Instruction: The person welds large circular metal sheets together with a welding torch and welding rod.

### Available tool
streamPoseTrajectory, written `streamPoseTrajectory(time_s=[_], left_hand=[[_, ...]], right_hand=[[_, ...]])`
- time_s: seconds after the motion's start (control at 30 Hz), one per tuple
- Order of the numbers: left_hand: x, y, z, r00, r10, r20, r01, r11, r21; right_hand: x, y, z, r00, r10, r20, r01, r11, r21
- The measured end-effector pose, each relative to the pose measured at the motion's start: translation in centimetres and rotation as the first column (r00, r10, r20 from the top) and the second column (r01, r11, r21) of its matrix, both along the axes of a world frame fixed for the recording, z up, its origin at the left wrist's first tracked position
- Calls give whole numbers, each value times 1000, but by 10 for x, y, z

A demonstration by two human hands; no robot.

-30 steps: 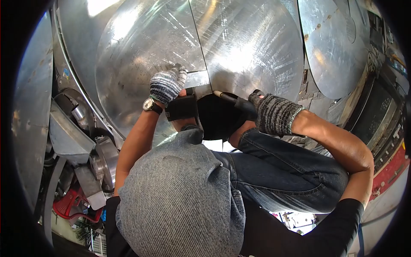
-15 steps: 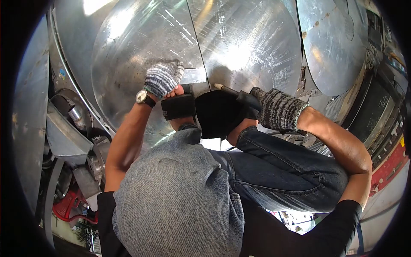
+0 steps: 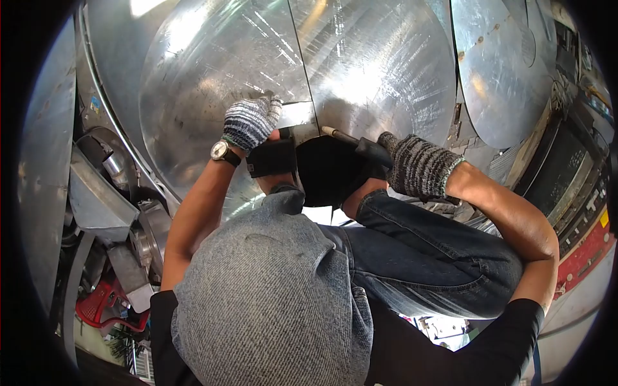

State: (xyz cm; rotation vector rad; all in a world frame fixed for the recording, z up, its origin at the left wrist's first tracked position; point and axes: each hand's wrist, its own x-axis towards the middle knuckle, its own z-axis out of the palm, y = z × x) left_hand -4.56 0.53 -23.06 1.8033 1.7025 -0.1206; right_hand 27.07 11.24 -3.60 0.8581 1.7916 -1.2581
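Note:
My left hand (image 3: pixel 252 122), in a striped knit glove with bare fingertips, is closed at the left end of a small shiny metal strip (image 3: pixel 297 114) lying on a large sheet. What its fingers grip is hidden. My right hand (image 3: pixel 420 166), also gloved, is wrapped round the dark handle of a torch (image 3: pixel 372 152). The torch's pale tip points left, toward a seam between two metal sheets (image 3: pixel 386 64). Between the hands are a broad black piece (image 3: pixel 328 170) and a black strap (image 3: pixel 271 158) over one foot.
Bent sheet-metal parts (image 3: pixel 102 199) and a red plastic item (image 3: pixel 103 309) stand at the left. Another metal sheet (image 3: pixel 499 77) lies at the upper right, beside a dark framed panel (image 3: pixel 560 161). My denim-covered leg (image 3: pixel 425 257) is folded below my right hand.
My left hand and the metal sheets appear slightly farther right in the view. My right hand and the torch hold nearly the same place, still gripped.

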Motion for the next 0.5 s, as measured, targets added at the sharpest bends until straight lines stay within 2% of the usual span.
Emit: streamPoseTrajectory(time_s=[0.03,0.1,0.17,0.3,0.4,0.5], left_hand=[[-2,3,-3,999,9,45,-9,1000,-12],[-9,13,-8,992,49,120,-52,998,23],[-18,38,-25,980,-153,126,163,984,-72],[-17,57,-18,971,-228,66,235,964,-121],[-20,41,-34,978,-197,64,200,979,-38],[-14,30,-28,983,-164,79,163,986,24]], right_hand=[[8,-3,-8,997,10,-74,-5,998,66],[9,3,-8,999,1,-47,2,998,59],[10,1,-7,1000,-11,-16,11,999,48],[9,4,-2,996,-43,84,42,999,9],[16,-1,-10,999,-11,-50,14,999,50],[14,-2,-8,997,17,-75,-13,998,58]])
